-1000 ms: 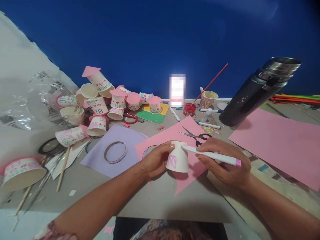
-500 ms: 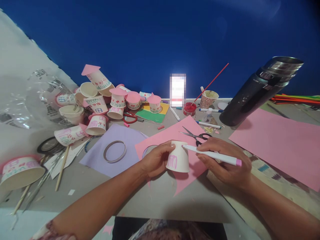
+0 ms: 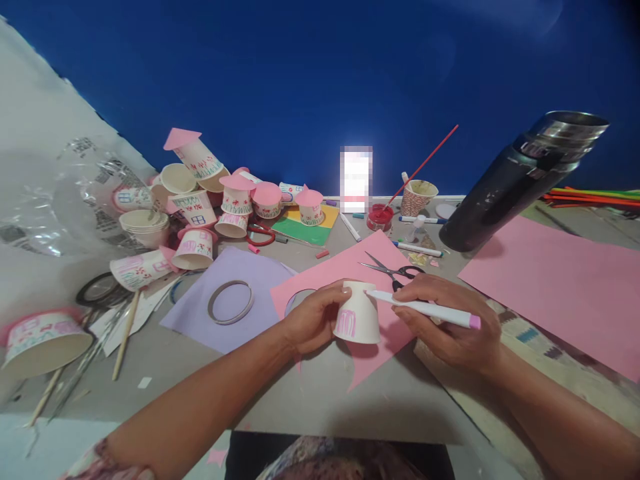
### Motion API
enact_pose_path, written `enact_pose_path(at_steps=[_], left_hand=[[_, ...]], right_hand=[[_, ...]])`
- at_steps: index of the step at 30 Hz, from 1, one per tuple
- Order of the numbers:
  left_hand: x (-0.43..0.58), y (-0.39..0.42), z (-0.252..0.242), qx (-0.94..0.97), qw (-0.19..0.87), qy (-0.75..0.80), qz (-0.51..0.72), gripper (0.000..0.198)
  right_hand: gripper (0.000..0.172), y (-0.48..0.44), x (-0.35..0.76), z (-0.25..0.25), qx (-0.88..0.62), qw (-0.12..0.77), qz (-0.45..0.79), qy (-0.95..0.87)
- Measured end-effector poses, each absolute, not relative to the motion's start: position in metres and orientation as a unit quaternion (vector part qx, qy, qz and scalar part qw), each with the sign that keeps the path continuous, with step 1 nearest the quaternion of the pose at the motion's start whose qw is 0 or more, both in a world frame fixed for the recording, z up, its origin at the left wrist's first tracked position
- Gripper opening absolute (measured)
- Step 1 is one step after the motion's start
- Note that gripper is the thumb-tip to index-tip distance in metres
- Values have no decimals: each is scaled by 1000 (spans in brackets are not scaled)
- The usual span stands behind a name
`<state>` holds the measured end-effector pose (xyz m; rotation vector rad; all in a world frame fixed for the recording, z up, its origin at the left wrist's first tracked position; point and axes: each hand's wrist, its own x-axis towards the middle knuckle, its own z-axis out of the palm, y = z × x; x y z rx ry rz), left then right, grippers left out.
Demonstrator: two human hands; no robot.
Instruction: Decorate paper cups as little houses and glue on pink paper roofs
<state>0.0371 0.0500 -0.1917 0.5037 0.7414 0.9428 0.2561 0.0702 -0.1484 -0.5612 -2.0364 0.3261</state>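
Note:
An upside-down white paper cup (image 3: 363, 317) with a pink door-like drawing is gripped at its left side by my left hand (image 3: 315, 317). My right hand (image 3: 450, 320) is closed round a white marker (image 3: 433, 309) with a pink end, its tip at the upper right of the cup's wall. Below the cup and hands lies cut pink paper (image 3: 325, 273). Black-handled scissors (image 3: 387, 269) rest open on that paper, just behind my right hand.
Decorated cups with pink tops (image 3: 193, 157) are piled at the left. Purple paper (image 3: 200, 300) bears a tape ring (image 3: 210, 305). A dark flask (image 3: 510, 183), a red pot (image 3: 379, 218) with a stick, and a patterned cup (image 3: 417, 198) stand behind. Pink paper (image 3: 565, 287) lies right.
The cup and marker have barely shifted; both hands keep their hold. The marker's tip stays by the upper part of the cup.

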Motion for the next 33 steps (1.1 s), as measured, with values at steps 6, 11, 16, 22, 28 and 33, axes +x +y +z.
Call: enact_pose_path(at_steps=[6,11,16,22,28,33], left_hand=[[37,50,-193,237,793,355,436,49],[35,50,-195,243,797,344,434,47],[35,50,-194,243,798,340,433,44],[36,50,-193,242,799,341,432,45],[36,50,-193,236,799,340,437,45],[36,49,-193,239,803,331,435,40]], right_hand=[[12,71,256,-146,-209,473,155,-842],[14,69,255,-144,-197,478,174,-838],[14,69,256,-142,-188,471,178,-843],[14,70,256,-140,-179,464,183,-848],[14,70,257,-146,-204,491,137,-836],[15,71,259,-152,-222,497,103,-832]])
